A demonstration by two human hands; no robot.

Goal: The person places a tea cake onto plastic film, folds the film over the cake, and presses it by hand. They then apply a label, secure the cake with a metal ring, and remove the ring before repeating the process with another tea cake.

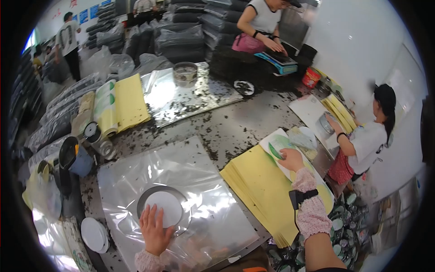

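Note:
My left hand (155,230) lies flat with fingers apart on a white disc (170,206). The disc sits inside a round metal ring (147,196), on a pile of clear plastic sheets (131,177) at the front of the table. To the right, my right hand (291,159) has its fingers pressed together at a white-and-green printed sheet (277,138). That sheet lies over a fanned stack of yellow paper (258,181). My right wrist carries a black strap with a small box, over a pink patterned sleeve.
Dark flakes litter the metal table (199,124). At left are a blue cup (79,161), a glass jar (106,147) and white discs (94,235). Behind lies a sheet-covered board (181,99) with a ring. Co-workers (265,27) (367,140) handle things at the back and right.

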